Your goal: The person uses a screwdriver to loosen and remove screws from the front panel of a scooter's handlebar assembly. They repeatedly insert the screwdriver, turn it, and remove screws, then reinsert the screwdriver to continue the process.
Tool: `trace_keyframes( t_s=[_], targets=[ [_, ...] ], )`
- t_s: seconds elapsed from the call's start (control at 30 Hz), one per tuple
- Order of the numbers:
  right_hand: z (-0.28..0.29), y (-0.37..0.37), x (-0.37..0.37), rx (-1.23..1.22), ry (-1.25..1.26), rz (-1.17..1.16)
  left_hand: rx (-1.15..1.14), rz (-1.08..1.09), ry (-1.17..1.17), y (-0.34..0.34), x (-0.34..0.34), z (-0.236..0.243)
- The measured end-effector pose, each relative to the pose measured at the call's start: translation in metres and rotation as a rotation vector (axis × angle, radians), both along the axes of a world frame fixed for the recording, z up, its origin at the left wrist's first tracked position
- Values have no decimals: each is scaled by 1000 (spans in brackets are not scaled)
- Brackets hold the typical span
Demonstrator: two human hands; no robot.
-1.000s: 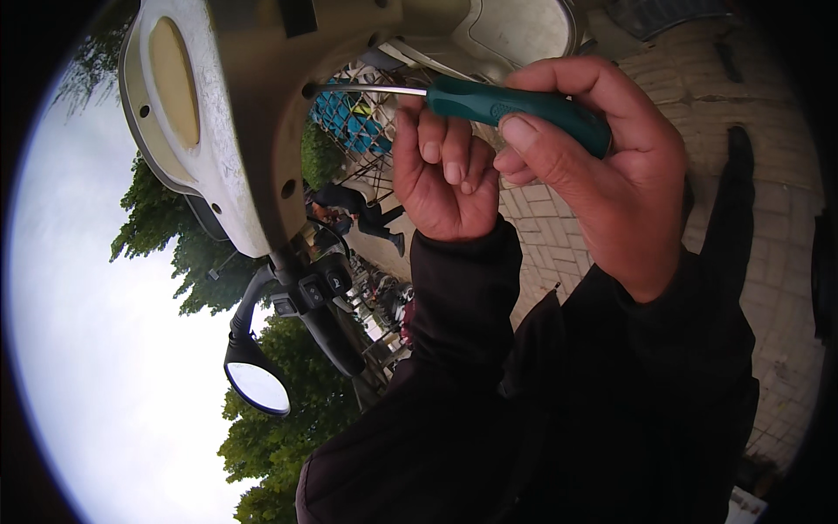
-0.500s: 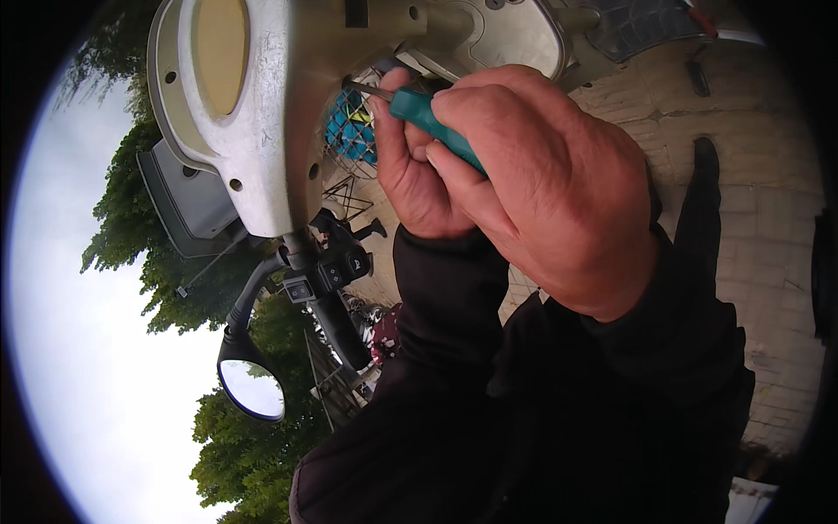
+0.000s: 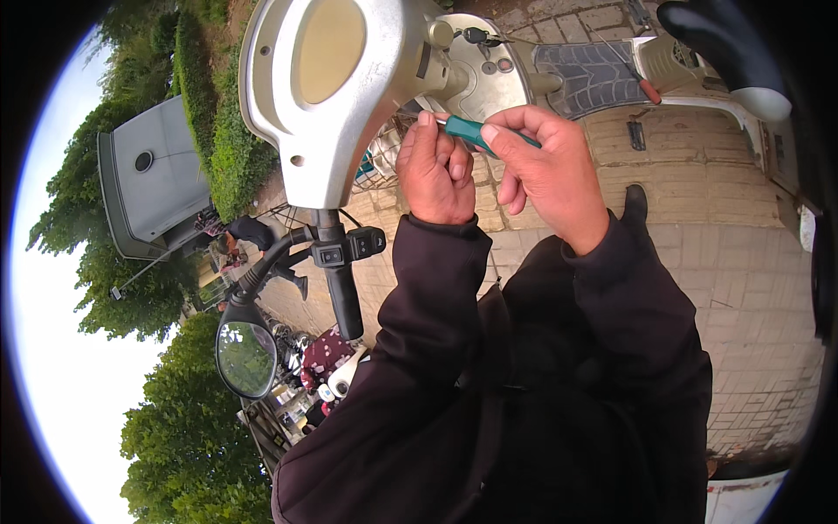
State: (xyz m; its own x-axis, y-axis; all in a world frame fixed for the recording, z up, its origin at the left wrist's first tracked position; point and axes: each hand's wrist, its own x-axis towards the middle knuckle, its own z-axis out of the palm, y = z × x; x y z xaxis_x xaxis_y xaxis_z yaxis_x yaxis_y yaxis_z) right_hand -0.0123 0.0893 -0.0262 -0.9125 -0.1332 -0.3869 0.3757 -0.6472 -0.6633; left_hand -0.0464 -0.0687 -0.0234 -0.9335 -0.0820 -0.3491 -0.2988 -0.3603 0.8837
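Observation:
My right hand (image 3: 559,170) is closed around the green handle of a screwdriver (image 3: 467,130), which points left. Close by on the left, the fingertips of my left hand (image 3: 439,179) are pinched at the screwdriver's metal end. Whether they also hold a small part there is hidden. Both hands are just right of the pale, scuffed handlebar cover (image 3: 353,96) of a scooter. A screw hole (image 3: 298,161) shows in the cover's lower part. Below it come the black handlebar grip (image 3: 344,301), a switch block (image 3: 345,251) and a round-edged mirror (image 3: 247,358).
Keys (image 3: 477,36) hang at the scooter's front panel. A red-handled tool (image 3: 648,91) lies across the black footboard mat (image 3: 576,79). The dark seat (image 3: 724,52) is upper right. At left are a grey box-shaped vehicle (image 3: 157,166) and a person in dark trousers (image 3: 281,249).
My view has shifted back, so more of the scooter shows. My hands and the screwdriver have come away from the cover's side, and the right hand has shifted its hold on the handle.

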Motion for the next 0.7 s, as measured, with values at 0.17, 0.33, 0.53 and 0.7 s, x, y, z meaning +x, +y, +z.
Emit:
trace_keyframes(
  t_s=[0.17, 0.33, 0.53, 0.7],
  targets=[
    [-7, 0, -1, 698, 585, -160, 73, 16, -37, 0, 3, 4],
    [-10, -5, -1, 577, 488, -62, 124, 1, -45, -5, 2, 1],
    [1, 4, -7, -22, -64, 158, 106, 49, -76, -7, -2, -3],
    [-5, 18, -21, -133, -148, 334, 64, 127, -69, -1, 0, -9]
  ],
)
